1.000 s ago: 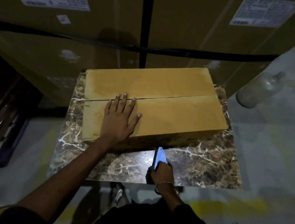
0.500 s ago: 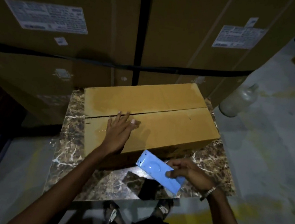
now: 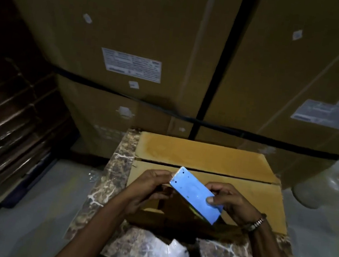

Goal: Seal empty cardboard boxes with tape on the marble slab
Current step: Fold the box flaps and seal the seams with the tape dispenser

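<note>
Here, both hands hold a blue tape cutter (image 3: 195,194) above the box (image 3: 205,159). Right hand (image 3: 230,201) fingers (image 3: 210,200) curl round it; left hand (image 3: 147,185) fingers pinch its toothed end.

Warehouse or storeroom: tall strapped cartons (image 3: 145,44) with shipping labels (image 3: 131,65), bare concrete floor (image 3: 28,213), dim lighting.

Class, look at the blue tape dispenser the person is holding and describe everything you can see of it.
The blue tape dispenser is a flat, smooth, plastic-looking plate with a serrated metal edge at its upper-left end. It is held tilted above the cardboard box. The right hand grips its lower end; the left hand meets its toothed end. No tape is visible.
</note>
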A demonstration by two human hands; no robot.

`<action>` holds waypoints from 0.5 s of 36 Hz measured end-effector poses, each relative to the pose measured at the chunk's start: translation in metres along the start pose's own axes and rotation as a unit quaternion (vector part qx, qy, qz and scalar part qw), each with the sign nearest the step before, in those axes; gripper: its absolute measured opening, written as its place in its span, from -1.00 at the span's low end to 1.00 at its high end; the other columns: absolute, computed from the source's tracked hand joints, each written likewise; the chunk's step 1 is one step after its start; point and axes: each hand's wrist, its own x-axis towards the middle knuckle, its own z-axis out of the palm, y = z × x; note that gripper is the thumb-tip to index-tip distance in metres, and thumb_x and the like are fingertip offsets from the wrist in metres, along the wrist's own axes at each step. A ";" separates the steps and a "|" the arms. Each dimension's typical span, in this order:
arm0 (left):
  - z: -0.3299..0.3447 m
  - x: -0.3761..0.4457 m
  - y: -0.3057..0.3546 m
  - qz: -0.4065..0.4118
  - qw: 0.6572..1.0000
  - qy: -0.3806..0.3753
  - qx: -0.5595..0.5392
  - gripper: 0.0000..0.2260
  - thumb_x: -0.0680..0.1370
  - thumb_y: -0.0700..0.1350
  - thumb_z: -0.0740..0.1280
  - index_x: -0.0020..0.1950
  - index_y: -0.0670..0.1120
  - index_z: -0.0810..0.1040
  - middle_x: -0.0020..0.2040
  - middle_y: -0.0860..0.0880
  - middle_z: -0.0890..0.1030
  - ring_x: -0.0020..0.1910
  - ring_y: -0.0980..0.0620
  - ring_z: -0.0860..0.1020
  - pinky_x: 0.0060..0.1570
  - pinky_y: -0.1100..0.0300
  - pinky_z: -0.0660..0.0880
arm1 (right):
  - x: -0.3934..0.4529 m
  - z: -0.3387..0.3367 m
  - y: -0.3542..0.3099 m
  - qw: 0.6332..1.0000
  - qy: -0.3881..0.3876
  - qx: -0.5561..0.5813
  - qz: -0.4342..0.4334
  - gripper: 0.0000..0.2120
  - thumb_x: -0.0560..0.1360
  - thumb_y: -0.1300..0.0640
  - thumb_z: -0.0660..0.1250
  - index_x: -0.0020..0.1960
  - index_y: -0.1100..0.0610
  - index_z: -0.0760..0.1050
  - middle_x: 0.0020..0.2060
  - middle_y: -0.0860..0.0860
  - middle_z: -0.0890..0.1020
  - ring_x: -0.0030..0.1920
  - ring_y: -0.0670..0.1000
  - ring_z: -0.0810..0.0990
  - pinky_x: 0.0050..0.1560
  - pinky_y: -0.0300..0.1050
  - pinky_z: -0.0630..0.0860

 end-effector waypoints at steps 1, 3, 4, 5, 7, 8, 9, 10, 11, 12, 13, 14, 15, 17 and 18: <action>-0.001 -0.001 0.000 0.000 1.000 0.015 -0.005 -0.86 0.63 -0.17 0.40 0.08 -0.12 0.76 -0.01 -0.17 0.71 -0.17 -0.02 0.66 -0.09 0.17 0.66 | 0.005 -0.002 -0.002 1.000 -0.013 -0.012 0.001 -0.46 0.37 0.04 0.54 0.11 0.47 0.54 0.02 0.29 0.62 0.01 0.26 0.61 0.00 0.13 0.45; -0.003 -0.003 0.002 0.000 0.999 0.044 -0.014 -0.88 0.64 -0.20 0.40 0.07 -0.15 0.74 -0.03 -0.16 0.72 -0.15 -0.03 0.66 -0.07 0.15 0.68 | 0.016 -0.007 -0.007 0.999 -0.037 -0.032 0.007 -0.42 0.35 -0.01 0.56 0.11 0.45 0.56 0.00 0.27 0.63 -0.01 0.25 0.61 -0.02 0.10 0.44; -0.005 -0.003 0.003 0.002 0.998 0.057 -0.016 -0.88 0.63 -0.20 0.41 0.06 -0.16 0.75 -0.02 -0.16 0.73 -0.13 -0.04 0.66 -0.05 0.13 0.68 | 0.021 -0.010 -0.009 0.998 -0.047 -0.035 0.012 -0.42 0.34 0.00 0.56 0.12 0.44 0.57 0.00 0.27 0.64 -0.02 0.24 0.62 -0.02 0.09 0.45; -0.006 -0.002 0.004 0.003 0.997 0.072 -0.014 -0.88 0.62 -0.20 0.42 0.06 -0.17 0.75 -0.01 -0.17 0.73 -0.13 -0.05 0.66 -0.05 0.13 0.68 | 0.027 -0.012 -0.010 0.998 -0.055 -0.038 0.014 -0.45 0.35 0.03 0.55 0.12 0.43 0.58 -0.01 0.28 0.65 -0.02 0.24 0.63 -0.02 0.07 0.47; -0.007 -0.001 0.006 0.004 0.995 0.100 -0.013 -0.88 0.62 -0.20 0.42 0.06 -0.18 0.76 -0.02 -0.19 0.74 -0.17 -0.01 0.68 -0.08 0.15 0.67 | 0.037 -0.016 -0.014 0.996 -0.071 -0.049 0.011 -0.55 0.38 0.08 0.52 0.11 0.40 0.61 -0.01 0.27 0.67 -0.04 0.22 0.65 -0.03 0.02 0.52; -0.006 0.000 0.006 0.004 0.993 0.114 -0.015 -0.87 0.62 -0.20 0.42 0.07 -0.19 0.76 -0.01 -0.22 0.74 -0.19 0.00 0.70 -0.09 0.17 0.67 | 0.042 -0.016 -0.016 0.995 -0.077 -0.057 0.008 -0.60 0.40 0.10 0.50 0.09 0.39 0.61 -0.03 0.27 0.68 -0.06 0.21 0.65 -0.05 0.01 0.52; -0.006 0.001 0.006 0.004 0.992 0.128 -0.017 -0.87 0.62 -0.21 0.42 0.09 -0.20 0.75 0.03 -0.24 0.75 -0.19 0.01 0.71 -0.09 0.17 0.67 | 0.046 -0.016 -0.018 0.995 -0.080 -0.066 0.002 -0.62 0.41 0.10 0.48 0.06 0.39 0.60 -0.06 0.26 0.66 -0.09 0.20 0.63 -0.08 0.01 0.50; -0.006 0.002 0.007 0.005 0.990 0.141 -0.022 -0.85 0.62 -0.21 0.42 0.12 -0.21 0.75 0.07 -0.26 0.74 -0.18 0.01 0.71 -0.08 0.16 0.67 | 0.051 -0.014 -0.020 0.994 -0.081 -0.076 -0.007 -0.61 0.41 0.08 0.47 0.02 0.39 0.57 -0.10 0.25 0.64 -0.12 0.19 0.59 -0.10 0.04 0.45; -0.006 0.004 0.007 0.009 0.988 0.154 -0.028 -0.83 0.62 -0.21 0.43 0.16 -0.22 0.74 0.09 -0.26 0.74 -0.17 0.01 0.70 -0.06 0.15 0.68 | 0.055 -0.012 -0.023 0.993 -0.082 -0.086 -0.018 -0.59 0.40 0.04 0.45 -0.02 0.39 0.53 -0.14 0.25 0.60 -0.16 0.18 0.55 -0.12 0.07 0.39; -0.007 0.005 0.007 0.015 0.985 0.166 -0.036 -0.82 0.62 -0.21 0.43 0.18 -0.22 0.73 0.07 -0.25 0.74 -0.18 0.02 0.69 -0.07 0.14 0.68 | 0.059 -0.009 -0.026 0.992 -0.083 -0.091 -0.031 -0.58 0.40 0.00 0.43 -0.05 0.38 0.51 -0.17 0.23 0.57 -0.18 0.17 0.52 -0.14 0.06 0.36; -0.007 0.006 0.008 0.024 0.982 0.180 -0.042 -0.82 0.61 -0.22 0.43 0.18 -0.23 0.73 0.02 -0.22 0.74 -0.20 0.03 0.68 -0.10 0.16 0.69 | 0.061 -0.007 -0.029 0.991 -0.083 -0.094 -0.046 -0.57 0.42 -0.05 0.43 -0.09 0.36 0.49 -0.20 0.21 0.55 -0.21 0.15 0.51 -0.17 0.02 0.35; -0.008 0.006 0.010 0.033 0.979 0.197 -0.047 -0.83 0.61 -0.23 0.43 0.17 -0.23 0.73 -0.04 -0.19 0.74 -0.23 0.05 0.67 -0.14 0.19 0.69 | 0.064 -0.004 -0.033 0.990 -0.080 -0.096 -0.063 -0.55 0.45 -0.10 0.43 -0.13 0.33 0.49 -0.24 0.15 0.54 -0.24 0.11 0.50 -0.20 -0.04 0.35; -0.009 0.007 0.011 0.040 0.975 0.212 -0.049 -0.83 0.61 -0.23 0.44 0.16 -0.23 0.73 -0.09 -0.17 0.73 -0.26 0.05 0.67 -0.18 0.21 0.68 | 0.066 -0.001 -0.037 0.989 -0.072 -0.103 -0.081 -0.55 0.48 -0.14 0.44 -0.18 0.28 0.50 -0.27 0.09 0.54 -0.27 0.07 0.49 -0.23 -0.08 0.34; -0.012 0.008 0.014 0.052 0.970 0.233 -0.051 -0.86 0.61 -0.23 0.44 0.13 -0.21 0.74 -0.16 -0.17 0.74 -0.31 0.07 0.69 -0.18 0.21 0.67 | 0.074 0.004 -0.044 0.983 -0.046 -0.139 -0.112 -0.59 0.55 -0.14 0.45 -0.28 0.14 0.50 -0.35 0.00 0.53 -0.34 0.00 0.48 -0.28 -0.17 0.34; -0.013 0.009 0.016 0.056 0.967 0.243 -0.049 -0.87 0.62 -0.23 0.43 0.12 -0.20 0.73 -0.17 -0.16 0.75 -0.30 0.08 0.71 -0.16 0.21 0.67 | 0.079 0.005 -0.047 0.979 -0.032 -0.158 -0.122 -0.61 0.56 -0.12 0.46 -0.32 0.08 0.50 -0.38 -0.02 0.54 -0.36 -0.02 0.48 -0.30 -0.20 0.35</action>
